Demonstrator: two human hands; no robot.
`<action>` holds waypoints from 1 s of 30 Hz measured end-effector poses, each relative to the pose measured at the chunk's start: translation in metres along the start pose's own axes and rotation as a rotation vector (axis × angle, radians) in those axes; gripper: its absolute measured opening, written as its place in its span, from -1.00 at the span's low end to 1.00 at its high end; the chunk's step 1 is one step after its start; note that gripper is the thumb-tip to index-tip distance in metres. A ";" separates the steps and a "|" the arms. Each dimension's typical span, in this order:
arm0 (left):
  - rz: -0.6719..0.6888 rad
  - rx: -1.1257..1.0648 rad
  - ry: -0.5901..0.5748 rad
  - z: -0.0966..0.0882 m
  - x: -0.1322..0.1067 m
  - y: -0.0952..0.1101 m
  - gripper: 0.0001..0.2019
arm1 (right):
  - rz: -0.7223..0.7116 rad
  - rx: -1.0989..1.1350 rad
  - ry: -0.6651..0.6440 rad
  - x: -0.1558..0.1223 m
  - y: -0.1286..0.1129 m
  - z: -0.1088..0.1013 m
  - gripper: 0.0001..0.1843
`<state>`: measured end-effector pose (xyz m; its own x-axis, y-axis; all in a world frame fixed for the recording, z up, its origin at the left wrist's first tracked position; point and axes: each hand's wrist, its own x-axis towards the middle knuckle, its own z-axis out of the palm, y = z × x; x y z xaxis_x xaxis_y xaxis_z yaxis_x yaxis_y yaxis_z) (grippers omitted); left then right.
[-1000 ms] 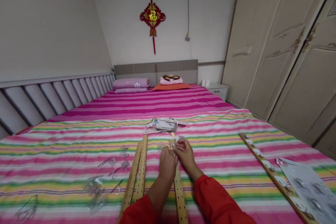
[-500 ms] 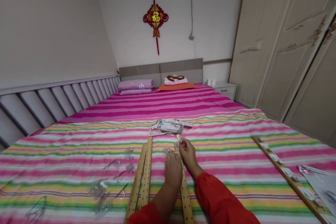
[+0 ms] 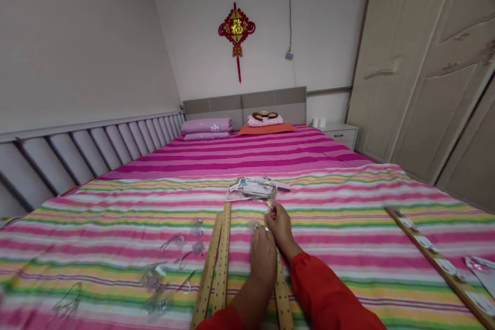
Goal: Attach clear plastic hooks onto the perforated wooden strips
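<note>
My left hand (image 3: 263, 255) is closed over a perforated wooden strip (image 3: 284, 299), with a small clear disc (image 3: 254, 224) at its fingertips. Beside it, at the strip's far end, my right hand (image 3: 280, 226) pinches something small and shiny, mostly hidden by the fingers. Two more perforated wooden strips (image 3: 222, 263) lie side by side to the left. Further left are loose metal hooks (image 3: 188, 283) and several clear pieces (image 3: 150, 277) in or of thin plastic. A pile of clear plastic packets (image 3: 253, 186) lies beyond my hands.
A wooden strip bearing several white round pieces (image 3: 447, 266) lies at the right, near a plastic packet (image 3: 481, 268). Thin wire-like pieces (image 3: 67, 301) rest at the lower left. A striped sheet (image 3: 328, 196) covers the bed; a railing (image 3: 88, 147) runs along its left side.
The whole view has shifted slightly, so things sit further right in the picture. Both hands stay at the strip's far end, with only small finger movement.
</note>
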<state>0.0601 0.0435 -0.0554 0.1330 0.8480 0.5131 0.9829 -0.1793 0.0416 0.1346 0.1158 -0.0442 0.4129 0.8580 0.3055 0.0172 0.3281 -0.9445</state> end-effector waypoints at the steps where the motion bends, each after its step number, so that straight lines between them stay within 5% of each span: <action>1: 0.001 0.008 0.005 0.000 0.000 0.000 -0.71 | 0.019 0.022 0.017 0.001 0.001 0.001 -0.75; 12: 0.010 0.009 -0.020 -0.007 -0.001 0.001 -0.77 | 0.233 0.438 0.220 0.007 -0.006 -0.001 -0.69; 18: -0.027 -0.206 0.003 -0.057 0.004 -0.015 -0.87 | 0.319 0.608 0.041 -0.011 -0.041 0.004 -0.70; 21: 0.020 -0.314 0.016 -0.098 0.009 -0.057 -0.92 | 0.365 0.652 -0.072 -0.020 -0.058 0.010 -0.72; 26: 0.021 -0.206 0.050 -0.152 0.011 -0.178 -0.82 | 0.403 0.586 -0.385 -0.041 -0.080 0.038 -0.71; 30: 0.007 0.020 -0.070 -0.170 -0.008 -0.268 -0.82 | 0.105 0.258 -0.672 -0.071 -0.086 0.083 -0.75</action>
<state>-0.2258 0.0004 0.0748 0.1477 0.8797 0.4521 0.9842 -0.1760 0.0209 0.0279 0.0595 0.0251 -0.2492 0.9203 0.3016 -0.2416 0.2425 -0.9396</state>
